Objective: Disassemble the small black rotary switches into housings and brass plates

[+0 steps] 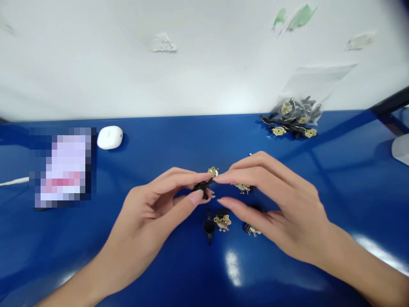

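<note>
My left hand [150, 209] pinches a small potentiometer-like part [204, 184], with a black shaft and brass-coloured body, between thumb and fingers. My right hand [287, 200] hovers just right of it, holding nothing, its fingers apart and the index fingertip at or very near the part's brass end. Beneath my right fingers lie similar loose parts: one [243, 187] partly hidden, one [223, 221] with a brass body, one [252, 230] mostly shaded, and a black piece [209, 226] left of them.
A clear plastic bag [297, 117] of several similar parts lies at the back right of the blue table [191, 140]. A white rounded case [109, 137], a pixelated flat object [62, 168] and a white cable [12, 181] lie left. A white wall [204, 64] rises behind.
</note>
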